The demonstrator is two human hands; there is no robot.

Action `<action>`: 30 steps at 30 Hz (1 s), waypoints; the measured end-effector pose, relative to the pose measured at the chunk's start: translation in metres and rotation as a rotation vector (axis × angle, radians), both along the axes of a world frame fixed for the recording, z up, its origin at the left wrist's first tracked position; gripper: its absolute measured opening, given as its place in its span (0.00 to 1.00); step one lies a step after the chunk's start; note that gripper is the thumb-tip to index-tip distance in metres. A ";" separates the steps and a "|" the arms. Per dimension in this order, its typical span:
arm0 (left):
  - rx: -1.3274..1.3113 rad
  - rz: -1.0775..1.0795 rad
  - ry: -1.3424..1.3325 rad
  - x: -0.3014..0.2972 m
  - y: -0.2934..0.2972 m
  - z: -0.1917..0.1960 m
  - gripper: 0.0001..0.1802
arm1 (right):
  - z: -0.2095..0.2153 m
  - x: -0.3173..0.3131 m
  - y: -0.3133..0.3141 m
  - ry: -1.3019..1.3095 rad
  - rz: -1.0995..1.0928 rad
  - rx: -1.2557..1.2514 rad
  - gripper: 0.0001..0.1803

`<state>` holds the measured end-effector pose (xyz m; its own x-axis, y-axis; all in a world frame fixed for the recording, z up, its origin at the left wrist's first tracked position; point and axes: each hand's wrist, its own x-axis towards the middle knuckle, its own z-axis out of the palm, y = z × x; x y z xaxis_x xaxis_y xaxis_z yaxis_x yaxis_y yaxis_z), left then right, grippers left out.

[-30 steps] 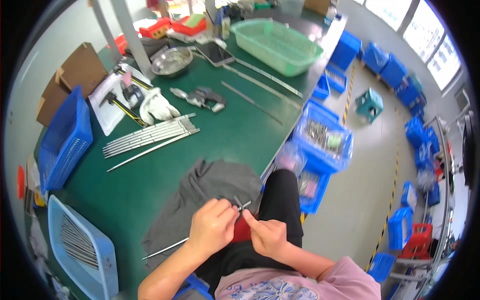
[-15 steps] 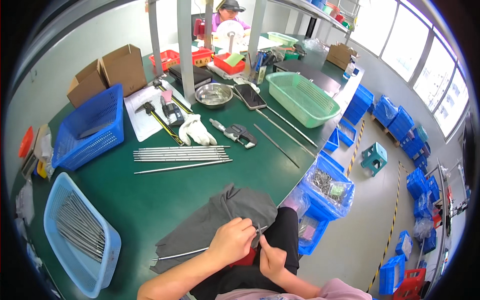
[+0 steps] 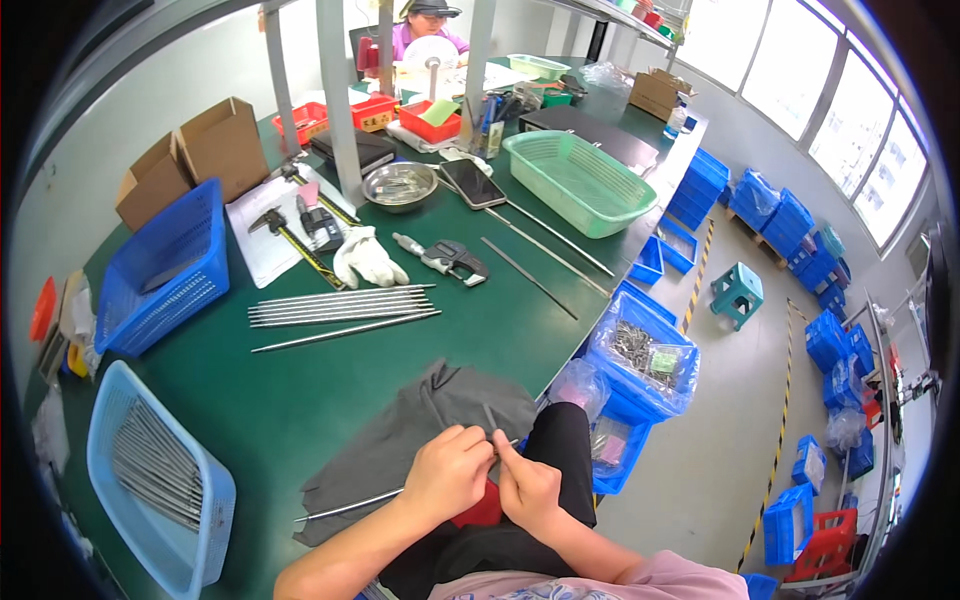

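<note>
My left hand (image 3: 449, 474) is closed around a thin metal rod (image 3: 350, 505), which slants up to the right over a dark grey cloth (image 3: 395, 425) at the table's front edge. Right beside it, my right hand (image 3: 528, 487) pinches a slim, dark grey flat strip (image 3: 490, 418), perhaps a file, against the rod's right end. Both hands nearly touch; the strip's lower part is hidden by the fingers. Farther back on the green table lie several similar rods (image 3: 340, 308), with one set slightly apart. A light blue basket (image 3: 222, 500) at the left holds many more.
Behind the rods are a white glove (image 3: 368, 258), a micrometer (image 3: 445, 258), calipers (image 3: 290, 240), a metal bowl (image 3: 400, 187) and a phone (image 3: 473, 184). A green basket (image 3: 580, 185) stands back right. Blue crates (image 3: 640, 360) flank the table's right edge. Another person (image 3: 432, 35) sits at the far end.
The view has shifted, so the table items appear farther left. My right hand has moved up and closer to the left, and the grey strip now points up and away past the rod's end.
</note>
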<state>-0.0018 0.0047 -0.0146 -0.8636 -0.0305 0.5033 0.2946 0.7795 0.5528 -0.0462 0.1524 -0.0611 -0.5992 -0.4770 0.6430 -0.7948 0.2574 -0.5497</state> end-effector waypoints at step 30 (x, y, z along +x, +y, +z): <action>0.032 -0.020 -0.013 0.006 0.006 -0.001 0.06 | -0.025 0.018 0.026 0.014 -0.049 0.062 0.29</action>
